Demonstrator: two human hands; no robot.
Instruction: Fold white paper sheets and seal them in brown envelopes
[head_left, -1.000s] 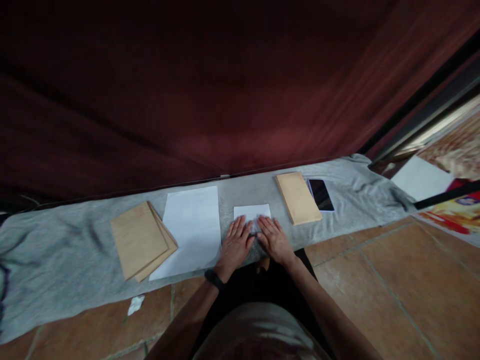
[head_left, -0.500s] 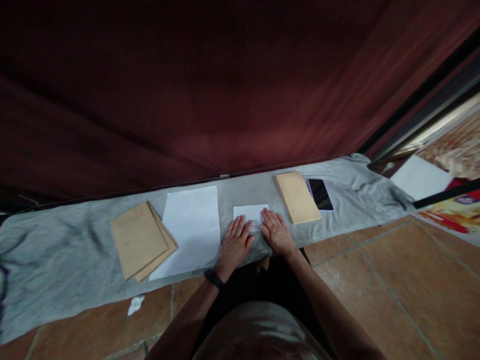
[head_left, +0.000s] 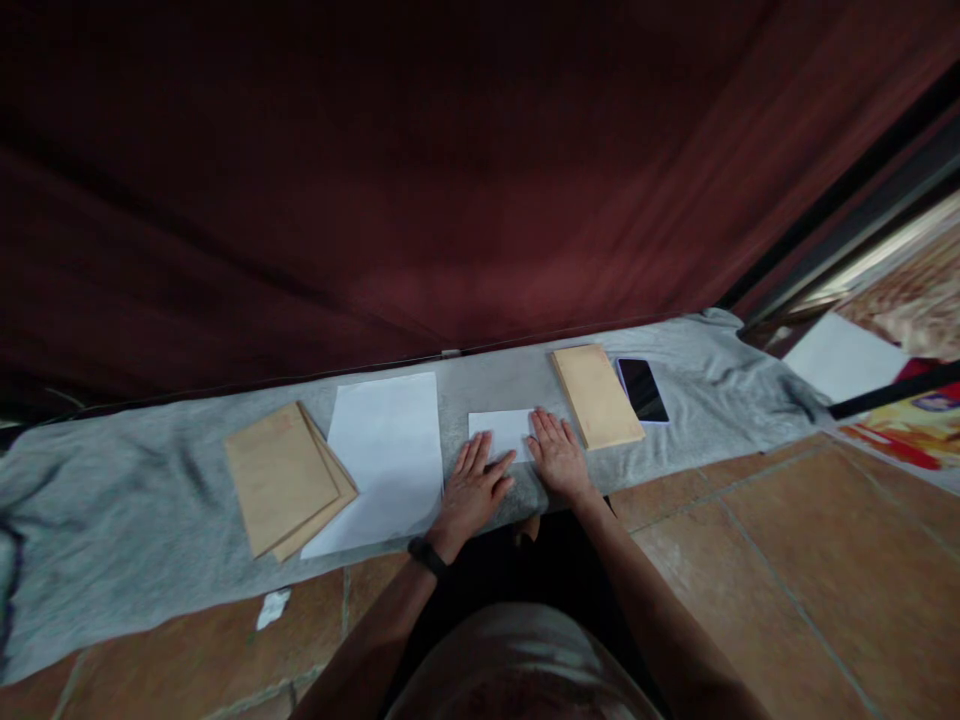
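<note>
A small folded sheet of white paper lies flat on the grey cloth in front of me. My left hand rests palm down with fingers spread, its fingertips on the paper's left and lower edge. On the paper's right end lies my right hand, also flat, fingers stretched out. To the left are white paper sheets, partly covered by brown envelopes. Just right of my right hand sits a stack of brown envelopes.
A phone with a dark screen lies beside the right-hand envelopes. Grey cloth covers the narrow bench, with a dark red curtain behind it. A crumpled white scrap is on the tiled floor.
My right hand has shifted slightly up and right along the paper. My left thumb has spread outward over the paper's lower edge. The other things stay in place.
</note>
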